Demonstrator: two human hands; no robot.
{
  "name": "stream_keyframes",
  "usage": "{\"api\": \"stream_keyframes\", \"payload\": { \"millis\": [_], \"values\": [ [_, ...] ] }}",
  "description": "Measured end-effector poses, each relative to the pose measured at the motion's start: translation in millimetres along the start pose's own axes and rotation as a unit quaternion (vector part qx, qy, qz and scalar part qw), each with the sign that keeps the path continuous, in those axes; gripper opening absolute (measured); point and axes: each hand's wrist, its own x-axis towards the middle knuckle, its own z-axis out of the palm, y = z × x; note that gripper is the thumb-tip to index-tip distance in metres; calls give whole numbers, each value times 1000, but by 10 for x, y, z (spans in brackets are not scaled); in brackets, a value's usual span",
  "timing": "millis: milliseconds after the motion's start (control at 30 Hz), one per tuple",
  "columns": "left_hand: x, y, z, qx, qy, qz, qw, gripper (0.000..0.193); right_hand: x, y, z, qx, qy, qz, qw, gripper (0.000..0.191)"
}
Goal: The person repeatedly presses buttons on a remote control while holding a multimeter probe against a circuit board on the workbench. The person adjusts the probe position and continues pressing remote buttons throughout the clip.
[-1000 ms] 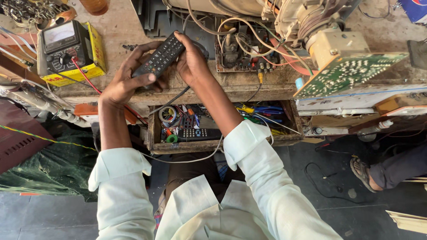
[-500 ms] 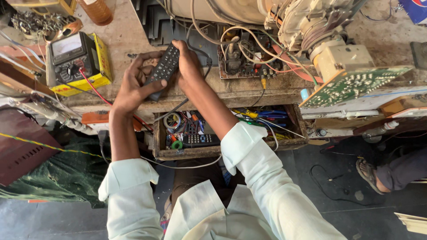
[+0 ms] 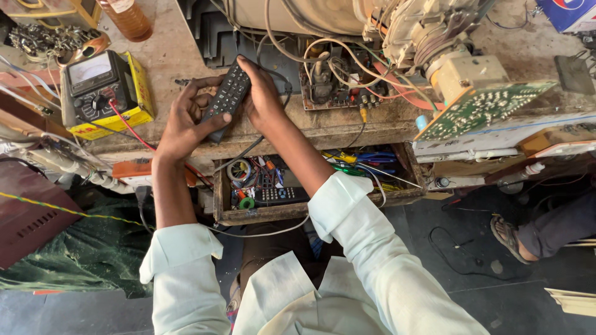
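Remote control (image 3: 228, 99), black and slim, sits between my two hands above the workbench's (image 3: 167, 62) front edge. My left hand (image 3: 186, 121) grips its lower end, thumb across the buttons; my right hand (image 3: 261, 99) wraps the upper side, fingers closed around it. Just left, near the bench's left edge, I see a yellow-cased multimeter (image 3: 99, 90). Below the hands, an open drawer (image 3: 310, 208) holds tangled wires.
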Motion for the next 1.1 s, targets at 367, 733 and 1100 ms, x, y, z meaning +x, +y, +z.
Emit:
{"api": "stream_keyframes", "payload": {
  "millis": [367,733,1100],
  "values": [
    [-26,-95,-60,3,21,22,1000,64,29,84,-120,-29,15,1,999,33],
    [-28,-105,-80,30,49,15,998,59,19,105,-134,-30,-30,-2,999,30],
    [-11,-317,-212,200,40,162,965,76,21,145,-183,-139,-43,-12,989,38]
  ]
}}
